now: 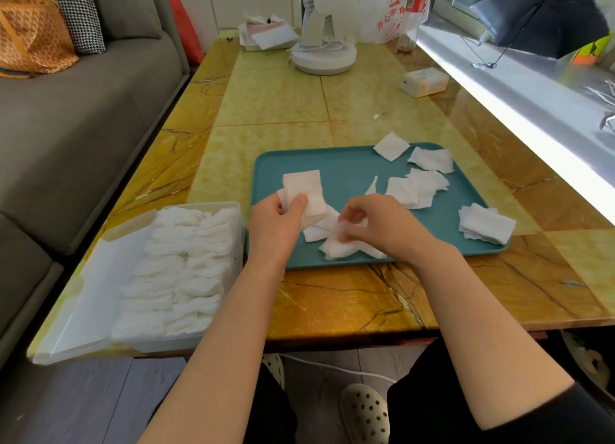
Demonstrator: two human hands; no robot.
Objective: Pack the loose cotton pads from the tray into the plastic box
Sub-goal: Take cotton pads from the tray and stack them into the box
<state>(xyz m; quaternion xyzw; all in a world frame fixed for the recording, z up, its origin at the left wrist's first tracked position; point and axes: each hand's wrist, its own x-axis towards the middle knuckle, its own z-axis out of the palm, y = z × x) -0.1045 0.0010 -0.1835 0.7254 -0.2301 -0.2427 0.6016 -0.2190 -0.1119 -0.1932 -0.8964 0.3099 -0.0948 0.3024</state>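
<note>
A teal tray (pixel 332 164) lies on the yellow marble table with several loose white cotton pads on it. My left hand (pixel 278 222) grips a small stack of pads (pixel 304 189) upright over the tray's near left part. My right hand (pixel 379 224) pinches a pad from a loose heap (pixel 336 245) at the tray's front edge. More pads lie at the back right (pixel 391 146), middle right (pixel 412 190) and front right (pixel 486 224). The clear plastic box (pixel 173 270) stands left of the tray, filled with two rows of pads, its lid (pixel 83 307) open to the left.
A white desk fan (pixel 324 54) stands at the table's far end beside a plastic bag (pixel 389 14) and a box of papers (pixel 266 36). A small tissue pack (pixel 424 81) lies near the bright windowsill (pixel 519 111). A grey sofa (pixel 83 111) runs along the left.
</note>
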